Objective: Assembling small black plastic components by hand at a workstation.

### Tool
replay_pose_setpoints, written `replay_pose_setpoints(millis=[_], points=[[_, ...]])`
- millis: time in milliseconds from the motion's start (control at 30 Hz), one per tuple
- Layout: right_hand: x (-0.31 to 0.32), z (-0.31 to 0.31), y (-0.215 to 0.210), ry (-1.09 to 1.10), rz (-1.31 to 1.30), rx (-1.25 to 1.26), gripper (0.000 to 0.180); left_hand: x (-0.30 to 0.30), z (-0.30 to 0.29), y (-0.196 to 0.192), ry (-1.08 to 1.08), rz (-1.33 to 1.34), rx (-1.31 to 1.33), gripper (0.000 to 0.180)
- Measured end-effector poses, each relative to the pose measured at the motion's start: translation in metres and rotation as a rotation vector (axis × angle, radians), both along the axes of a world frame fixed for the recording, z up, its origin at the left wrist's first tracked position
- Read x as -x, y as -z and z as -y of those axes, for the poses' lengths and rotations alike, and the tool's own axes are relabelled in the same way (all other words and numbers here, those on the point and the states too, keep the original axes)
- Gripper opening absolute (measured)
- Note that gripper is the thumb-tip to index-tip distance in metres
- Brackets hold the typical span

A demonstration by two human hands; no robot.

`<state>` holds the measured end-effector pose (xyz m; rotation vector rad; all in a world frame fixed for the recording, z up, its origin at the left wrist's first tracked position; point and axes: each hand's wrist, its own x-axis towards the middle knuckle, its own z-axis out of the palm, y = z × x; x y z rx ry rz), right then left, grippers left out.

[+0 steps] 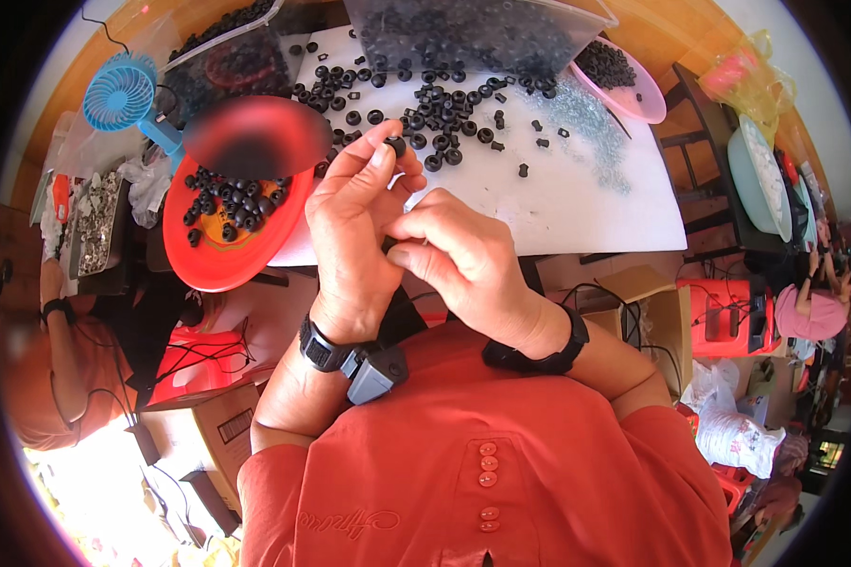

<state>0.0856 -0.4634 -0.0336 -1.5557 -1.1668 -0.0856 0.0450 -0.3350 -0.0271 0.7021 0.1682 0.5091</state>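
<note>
My left hand [340,236] is raised over the table's near edge, pinching a small round black plastic part [396,146] between thumb and forefinger. My right hand [468,255] is close against the left palm, thumb and forefinger pressed together. What it grips, if anything, is mostly hidden; a small pale bit shows between the hands. Beyond them, many similar round black parts [440,109] lie scattered on the white tabletop [577,222]. More of them sit in a red plate [194,269] at the left, with another red round dish [307,123], partly blurred, above it.
Small clear pieces [586,132] are spread at the table's right, beside a pink basin [651,106] of small dark parts. Clear bins [482,38] of black parts stand at the back. A blue fan [120,97] is at the left. Another person's arm [61,350] shows far left.
</note>
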Motion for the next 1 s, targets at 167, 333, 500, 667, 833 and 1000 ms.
replay_pose_setpoints(millis=[167,333,500,667,833,1000], points=[[-0.004,0.003,0.002,-0.037,0.044,0.022,0.014,0.004,0.004,0.005,0.029,-0.037,0.046,0.025],[-0.002,0.0,0.009,0.0,0.022,0.016,0.018,0.008,0.003,0.011,0.044,-0.063,0.036,0.033],[0.0,0.003,0.006,0.056,0.175,0.097,0.017,0.009,0.006,0.011,0.032,-0.116,0.055,0.023],[0.0,0.01,0.004,-0.03,0.097,0.161,0.016,0.014,0.006,0.019,0.032,-0.135,-0.015,0.022],[-0.028,0.021,-0.022,0.086,0.185,0.061,0.016,0.023,0.002,0.02,0.088,-0.114,-0.189,0.021],[-0.048,0.016,-0.02,0.129,0.172,0.042,0.015,0.019,0.006,0.014,0.121,-0.173,-0.284,0.021]])
